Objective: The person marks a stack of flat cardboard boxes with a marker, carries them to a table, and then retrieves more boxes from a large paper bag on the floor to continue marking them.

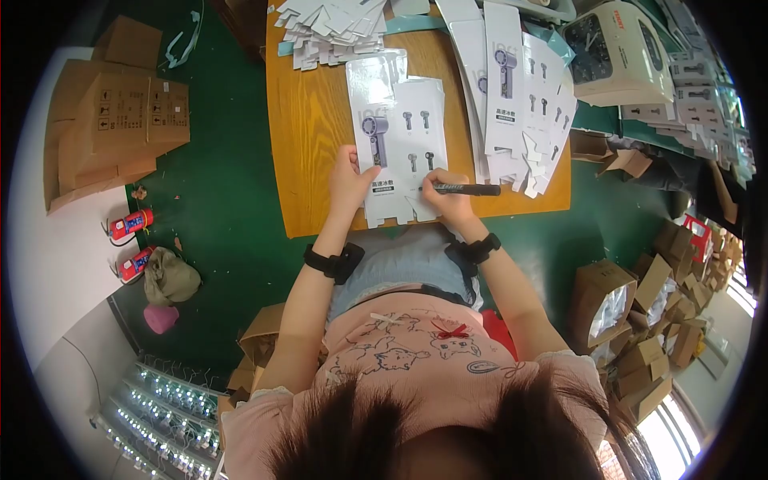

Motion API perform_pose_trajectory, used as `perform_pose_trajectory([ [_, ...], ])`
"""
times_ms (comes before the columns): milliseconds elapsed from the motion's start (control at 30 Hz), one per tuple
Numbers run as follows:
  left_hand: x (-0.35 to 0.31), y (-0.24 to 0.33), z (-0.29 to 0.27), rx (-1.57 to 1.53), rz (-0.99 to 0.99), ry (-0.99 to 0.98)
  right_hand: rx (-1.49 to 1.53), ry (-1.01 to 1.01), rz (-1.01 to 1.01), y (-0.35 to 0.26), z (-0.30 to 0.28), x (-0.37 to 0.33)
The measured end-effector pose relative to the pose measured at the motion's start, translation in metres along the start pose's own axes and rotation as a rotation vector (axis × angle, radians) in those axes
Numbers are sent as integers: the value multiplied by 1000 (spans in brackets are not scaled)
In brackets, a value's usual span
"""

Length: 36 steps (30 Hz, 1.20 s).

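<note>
Before me on the wooden table lies a flat, unfolded white carton printed with handheld fans, on top of another like it. My left hand rests on its left edge, thumb across the printed surface, fingers partly hidden at the side. In my right hand is a black marker pen, gripped like a writing tool with its tip toward the carton's lower right part. Whether the tip touches the card cannot be made out. Dark bands circle both wrists.
More flat white cartons are stacked to the right, and a heap of cartons lies at the far left of the table. A cream-coloured clock machine stands far right. Brown boxes and fire extinguishers occupy the left side.
</note>
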<state>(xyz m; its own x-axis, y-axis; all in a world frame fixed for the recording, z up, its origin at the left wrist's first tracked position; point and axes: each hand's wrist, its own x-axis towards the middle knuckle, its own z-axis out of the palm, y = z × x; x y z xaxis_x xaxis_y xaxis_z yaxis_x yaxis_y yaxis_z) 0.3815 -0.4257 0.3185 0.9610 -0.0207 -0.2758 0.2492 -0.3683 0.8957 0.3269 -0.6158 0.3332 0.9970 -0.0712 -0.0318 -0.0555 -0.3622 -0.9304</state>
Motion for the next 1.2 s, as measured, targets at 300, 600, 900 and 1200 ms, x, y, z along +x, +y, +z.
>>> perform_pose_trajectory([
  [300,-21,41,-3,-289,37,-30,364,245,294,2,-27,-9],
  [600,5,144,69,-516,162,-256,553,927,74,-31,-115,-38],
  [900,-4,52,13,551,302,76,266,450,125,-37,-61,-19],
  [1200,-16,35,-14,520,-9,-58,386,300,208,-15,17,46],
])
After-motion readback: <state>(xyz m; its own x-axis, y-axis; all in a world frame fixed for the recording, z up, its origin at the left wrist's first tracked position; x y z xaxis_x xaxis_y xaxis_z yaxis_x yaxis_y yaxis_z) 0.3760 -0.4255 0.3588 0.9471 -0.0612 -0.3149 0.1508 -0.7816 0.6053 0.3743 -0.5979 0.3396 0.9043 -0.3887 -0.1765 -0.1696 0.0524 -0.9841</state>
